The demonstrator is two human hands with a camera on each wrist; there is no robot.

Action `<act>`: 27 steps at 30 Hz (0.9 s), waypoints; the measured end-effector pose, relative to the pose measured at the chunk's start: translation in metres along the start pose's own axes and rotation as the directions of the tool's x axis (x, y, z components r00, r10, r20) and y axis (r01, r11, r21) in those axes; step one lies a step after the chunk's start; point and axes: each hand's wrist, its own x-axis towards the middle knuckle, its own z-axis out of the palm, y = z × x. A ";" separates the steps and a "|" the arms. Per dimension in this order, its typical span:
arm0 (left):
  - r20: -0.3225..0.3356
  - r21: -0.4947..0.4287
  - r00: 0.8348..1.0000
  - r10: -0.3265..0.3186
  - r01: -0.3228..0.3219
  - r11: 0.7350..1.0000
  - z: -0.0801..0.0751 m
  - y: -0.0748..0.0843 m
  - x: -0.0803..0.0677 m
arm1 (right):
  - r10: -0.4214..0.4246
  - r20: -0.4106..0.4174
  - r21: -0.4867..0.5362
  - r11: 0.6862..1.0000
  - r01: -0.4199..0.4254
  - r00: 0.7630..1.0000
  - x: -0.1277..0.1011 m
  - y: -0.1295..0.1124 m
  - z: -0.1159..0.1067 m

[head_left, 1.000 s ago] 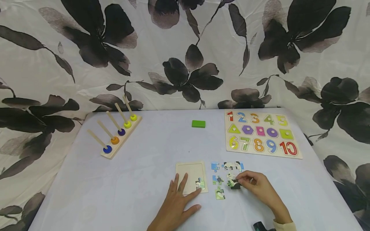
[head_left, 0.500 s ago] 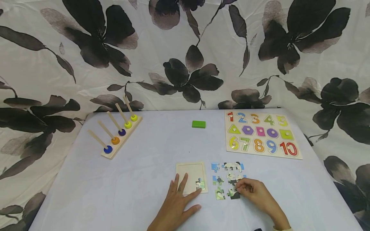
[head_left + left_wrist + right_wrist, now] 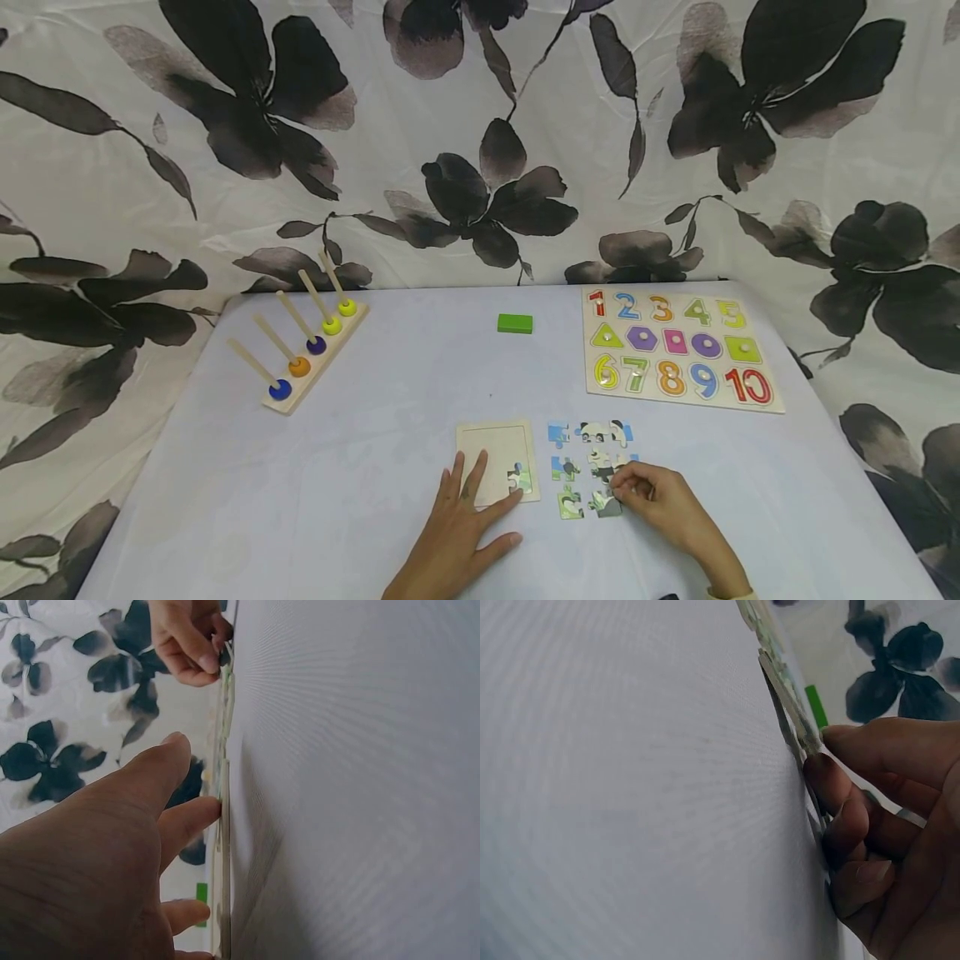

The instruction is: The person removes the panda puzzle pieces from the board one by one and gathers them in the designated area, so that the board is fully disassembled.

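My left hand (image 3: 468, 525) lies with fingers spread on the wooden puzzle tray (image 3: 495, 428), its fingertips touching the board. One green-and-white puzzle piece (image 3: 520, 477) sits in the tray's lower right corner. To the right of the tray, my right hand (image 3: 660, 500) pinches a panda puzzle piece (image 3: 604, 503) by its edge, between thumb and finger. In the right wrist view that puzzle piece (image 3: 786, 705) is tilted, one side raised off the cloth. Loose puzzle pieces (image 3: 570, 502) lie in rows between the hands, some partly hidden by the right fingers.
A number and shape board (image 3: 682, 400) lies at the back right. A green block (image 3: 515, 323) is at the back middle. On the left stands a peg stacker (image 3: 318, 360) with coloured rings. A floral cloth (image 3: 480, 100) hangs behind the white-covered table (image 3: 247, 500).
My right hand has shifted slightly down, uncovering the middle-row pieces, and the pinched puzzle piece has come down to the bottom row and now tilts. The left hand stays in place.
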 end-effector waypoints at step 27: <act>0.001 -0.053 0.999 0.039 -0.039 0.998 -0.001 -0.001 -0.003 | -0.170 0.098 0.054 0.985 0.166 0.981 0.026 -0.045 0.031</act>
